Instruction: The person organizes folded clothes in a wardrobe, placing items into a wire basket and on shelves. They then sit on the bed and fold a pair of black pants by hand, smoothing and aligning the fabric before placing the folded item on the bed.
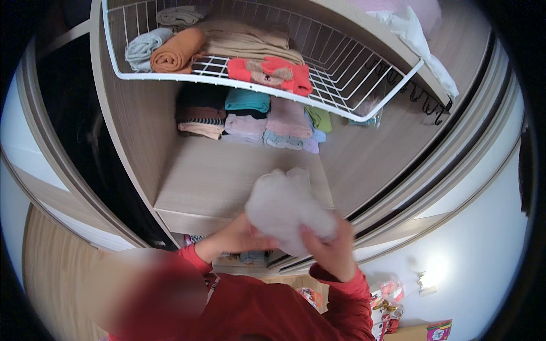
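A bundle of whitish, slightly see-through soft material (284, 207) is held up between my two hands, above the front of a wooden wardrobe shelf (205, 176). My left hand (242, 234) grips its lower left side, the fingers partly hidden behind it. My right hand (333, 247) closes on its lower right edge, with the thumb on the near face. Motion blurs the bundle and the hands, so whether it is cloth or a bag I cannot tell. Folded clothes (273, 122) lie stacked at the back of the shelf.
Overhead, a white wire basket (352, 108) holds an orange rolled cloth (179, 51), a red knitted item (273, 75) and beige folded fabric (250, 40). Black hooks (426, 102) line the right wall. Sliding door tracks (421, 187) run along the right. Clothes also lie below the shelf.
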{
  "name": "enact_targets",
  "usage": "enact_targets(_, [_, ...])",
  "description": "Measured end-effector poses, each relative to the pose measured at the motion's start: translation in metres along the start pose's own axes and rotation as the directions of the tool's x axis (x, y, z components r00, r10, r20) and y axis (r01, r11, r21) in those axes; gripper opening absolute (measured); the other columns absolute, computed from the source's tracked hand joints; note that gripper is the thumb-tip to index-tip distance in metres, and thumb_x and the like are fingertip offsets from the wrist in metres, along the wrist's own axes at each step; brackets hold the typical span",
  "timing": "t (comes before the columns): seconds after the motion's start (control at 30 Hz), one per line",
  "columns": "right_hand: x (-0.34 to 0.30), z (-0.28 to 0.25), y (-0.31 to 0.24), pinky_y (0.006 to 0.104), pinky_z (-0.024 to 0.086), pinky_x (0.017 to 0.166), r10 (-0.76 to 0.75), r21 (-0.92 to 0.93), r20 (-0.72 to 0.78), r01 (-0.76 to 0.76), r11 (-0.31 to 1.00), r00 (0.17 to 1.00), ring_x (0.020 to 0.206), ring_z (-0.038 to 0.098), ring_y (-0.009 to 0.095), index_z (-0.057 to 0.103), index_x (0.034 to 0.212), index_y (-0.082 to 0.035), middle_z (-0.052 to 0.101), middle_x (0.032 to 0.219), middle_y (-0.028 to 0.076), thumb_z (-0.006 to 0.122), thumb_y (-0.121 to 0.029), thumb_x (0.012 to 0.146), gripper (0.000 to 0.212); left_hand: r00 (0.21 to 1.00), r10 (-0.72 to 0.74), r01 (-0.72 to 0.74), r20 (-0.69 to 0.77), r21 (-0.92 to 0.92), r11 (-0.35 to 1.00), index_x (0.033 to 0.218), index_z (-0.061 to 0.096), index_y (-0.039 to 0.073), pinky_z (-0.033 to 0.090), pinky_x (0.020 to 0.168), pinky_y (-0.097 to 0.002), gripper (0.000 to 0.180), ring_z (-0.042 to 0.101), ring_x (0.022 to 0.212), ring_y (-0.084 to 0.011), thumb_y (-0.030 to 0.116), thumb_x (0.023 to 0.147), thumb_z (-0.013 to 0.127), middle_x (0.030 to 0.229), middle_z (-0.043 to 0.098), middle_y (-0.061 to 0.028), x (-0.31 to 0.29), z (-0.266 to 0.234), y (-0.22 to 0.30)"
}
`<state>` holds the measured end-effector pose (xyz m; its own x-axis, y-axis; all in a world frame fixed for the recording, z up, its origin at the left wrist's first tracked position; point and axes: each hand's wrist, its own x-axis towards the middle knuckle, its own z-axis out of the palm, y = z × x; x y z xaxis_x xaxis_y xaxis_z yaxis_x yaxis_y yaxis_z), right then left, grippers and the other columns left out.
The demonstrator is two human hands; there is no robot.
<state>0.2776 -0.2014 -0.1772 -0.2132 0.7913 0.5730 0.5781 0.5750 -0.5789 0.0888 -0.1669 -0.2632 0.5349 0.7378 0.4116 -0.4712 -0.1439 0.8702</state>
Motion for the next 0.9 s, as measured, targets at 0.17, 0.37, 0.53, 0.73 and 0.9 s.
enact_targets(0.17, [0.074, -0.052, -0.049, 0.0334, 0.033, 0.094, -0.362, -0.335, -0.503, 0.209, 0.919, 0.785, 0.11, 0.045, 0.023, 0.045, 0.118, 0.002, 0.048, 0.119, 0.015, 0.057, -0.008, 0.077, 0.044, 0.988, -0.033, 0.031, 0.152, 0.015, 0.999, 0.123, 0.037, 0.004, 0.039, 0.09, -0.0304, 0.049, 0.048, 0.105, -0.0158, -0.002, 0.08, 0.057, 0.12, 0.043, -0.006, -0.01, 0.003, 0.005])
enact_targets(0.37, [0.179, -0.039, -0.043, 0.0419, 0.046, 0.059, -0.251, -0.399, -0.352, 0.098, 0.912, 0.902, 0.066, 0.059, 0.039, 0.055, 0.102, 0.0, 0.057, 0.072, 0.027, 0.05, -0.009, 0.079, 0.025, 0.991, -0.079, 0.078, 0.105, 0.009, 0.997, 0.107, 0.05, -0.001, 0.042, 0.084, -0.0261, 0.022, 0.053, 0.095, -0.0133, 0.0, 0.085, 0.051, 0.106, 0.052, -0.0066, -0.028, -0.009, -0.004])
enact_targets(0.53, [0.266, -0.015, -0.01, 0.044, 0.05, 0.066, -0.022, -0.26, -0.253, -0.046, 0.965, 0.967, 0.076, 0.06, 0.039, 0.054, 0.091, 0.007, 0.059, 0.076, 0.028, 0.043, -0.01, 0.082, 0.022, 0.993, -0.101, 0.103, 0.06, -0.019, 0.995, 0.103, 0.052, -0.002, 0.043, 0.082, -0.0259, 0.017, 0.054, 0.093, -0.014, -0.001, 0.086, 0.05, 0.101, 0.055, -0.0077, -0.044, -0.021, -0.002])
enact_targets(0.73, [0.314, -0.016, 0.074, 0.0422, 0.052, 0.058, 0.189, -0.436, -0.069, -0.2, 0.877, 0.98, 0.072, 0.062, 0.035, 0.059, 0.073, 0.001, 0.061, 0.076, 0.023, 0.047, -0.012, 0.079, 0.019, 0.993, -0.064, 0.065, 0.1, -0.005, 0.998, 0.101, 0.053, -0.002, 0.043, 0.08, -0.0257, 0.015, 0.054, 0.092, -0.0134, 0.0, 0.087, 0.049, 0.099, 0.056, -0.0078, -0.046, -0.026, -0.005])
enact_targets(0.9, [0.263, -0.008, -0.018, 0.0424, 0.048, 0.068, -0.283, -0.826, 0.072, 0.217, 0.521, 0.956, 0.079, 0.059, 0.037, 0.06, 0.09, 0.0, 0.06, 0.084, 0.023, 0.051, -0.019, 0.08, 0.023, 0.995, -0.089, 0.088, 0.034, 0.026, 0.996, 0.099, 0.053, -0.002, 0.043, 0.081, -0.0287, 0.013, 0.055, 0.092, -0.0172, 0.0, 0.086, 0.05, 0.097, 0.057, -0.0097, -0.058, -0.034, -0.003])
